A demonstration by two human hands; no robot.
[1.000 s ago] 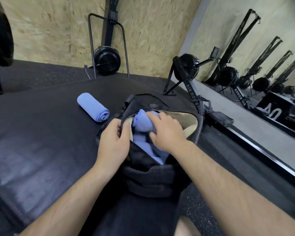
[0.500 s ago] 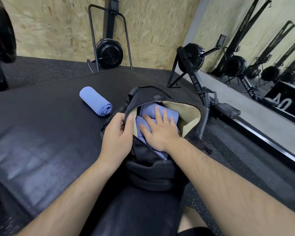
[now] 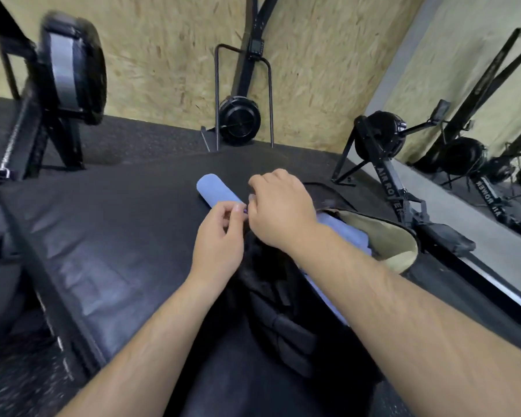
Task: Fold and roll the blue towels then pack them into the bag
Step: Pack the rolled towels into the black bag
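Observation:
A rolled blue towel [image 3: 217, 191] lies on the black mat [image 3: 118, 236], just left of the open black bag [image 3: 283, 320] with a tan lining [image 3: 385, 239]. Blue towels [image 3: 343, 233] lie packed inside the bag, partly hidden by my right forearm. My right hand [image 3: 280, 209] reaches across the bag's left rim, and its fingers curl down over the near end of the rolled towel. My left hand [image 3: 217, 242] hovers beside the bag's left edge with loosely curled fingers, its thumb up near the towel's end, and I see nothing in it.
Black rowing machines stand around the mat: one against the chipboard wall [image 3: 238, 118], one at the right [image 3: 382, 136], and a larger one at the far left [image 3: 69, 67]. A mirror lines the right wall.
My right hand has come out of the bag and moved left onto the rolled towel on the mat. My left hand has let go of the bag's rim. The view has swung left.

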